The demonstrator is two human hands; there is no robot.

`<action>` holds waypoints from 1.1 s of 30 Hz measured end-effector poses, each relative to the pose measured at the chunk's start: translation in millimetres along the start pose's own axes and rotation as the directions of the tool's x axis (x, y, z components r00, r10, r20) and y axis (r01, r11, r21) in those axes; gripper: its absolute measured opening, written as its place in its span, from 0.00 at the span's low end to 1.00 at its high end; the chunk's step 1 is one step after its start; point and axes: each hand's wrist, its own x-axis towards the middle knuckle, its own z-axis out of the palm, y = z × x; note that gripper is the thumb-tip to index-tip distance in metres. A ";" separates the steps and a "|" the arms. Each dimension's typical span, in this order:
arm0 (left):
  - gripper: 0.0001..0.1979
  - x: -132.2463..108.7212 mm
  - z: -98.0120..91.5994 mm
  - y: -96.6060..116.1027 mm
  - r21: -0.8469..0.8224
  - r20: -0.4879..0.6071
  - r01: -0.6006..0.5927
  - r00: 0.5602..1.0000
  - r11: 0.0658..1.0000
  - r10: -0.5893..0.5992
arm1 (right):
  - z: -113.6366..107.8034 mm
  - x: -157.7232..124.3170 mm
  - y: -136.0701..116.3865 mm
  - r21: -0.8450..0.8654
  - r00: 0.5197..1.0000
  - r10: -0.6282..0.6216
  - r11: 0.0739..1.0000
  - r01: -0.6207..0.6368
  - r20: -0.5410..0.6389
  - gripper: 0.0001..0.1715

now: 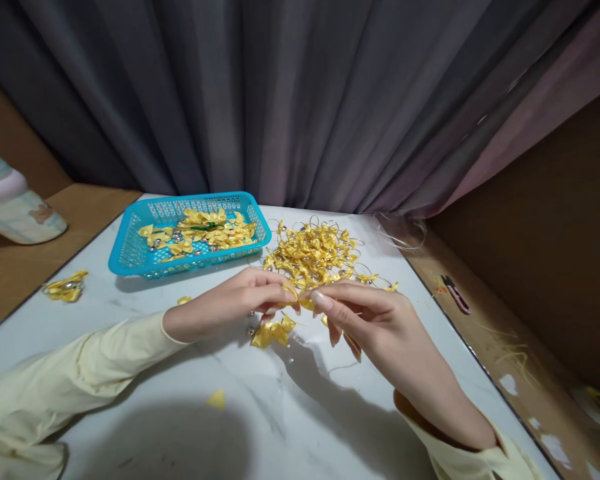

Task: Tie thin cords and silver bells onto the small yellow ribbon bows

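Observation:
Above the middle of the white tabletop, my left hand (245, 298) and my right hand (375, 317) meet fingertip to fingertip. Both pinch a small yellow ribbon bow (306, 302), mostly covered by the fingers. Below my left fingertips lie more yellow bows (273, 332) with small silver bells. Some yellow ribbon and thin cord also hang below my right fingers; how they are held is unclear. Just beyond the hands spreads a heap of yellow bows (315, 250) on thin looped cords, with silver bells among them.
A blue plastic basket (190, 267) holding yellow bows and bells stands behind my left hand. At far left are a bundle of bows (66, 287) and a patterned tumbler (17, 207). Thread snips (456, 295) lie right, by thread scraps. A dark curtain (280, 100) hangs behind.

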 end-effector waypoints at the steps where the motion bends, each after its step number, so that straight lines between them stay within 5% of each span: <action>1: 0.11 -0.2 0.7 -0.2 -0.005 0.008 0.006 1.000 1.000 -0.006 | 0.7 0.8 0.7 0.020 1.000 0.020 1.000 -0.020 0.009 0.11; 10: 0.15 -0.5 5.7 -2.5 -0.109 0.012 -0.001 1.000 0.994 0.002 | 3.3 3.3 7.7 0.134 0.985 0.168 0.976 -0.171 0.033 0.16; 26: 0.12 -5.3 11.7 -2.1 -0.311 0.044 0.003 0.999 0.950 0.012 | 7.1 5.2 12.6 0.339 0.990 0.139 0.932 -0.129 -0.004 0.13; 33: 0.10 -8.2 12.5 -2.0 -0.414 0.071 -0.030 0.995 0.910 0.066 | -0.6 8.5 18.7 0.448 0.989 0.080 0.885 -0.127 0.122 0.13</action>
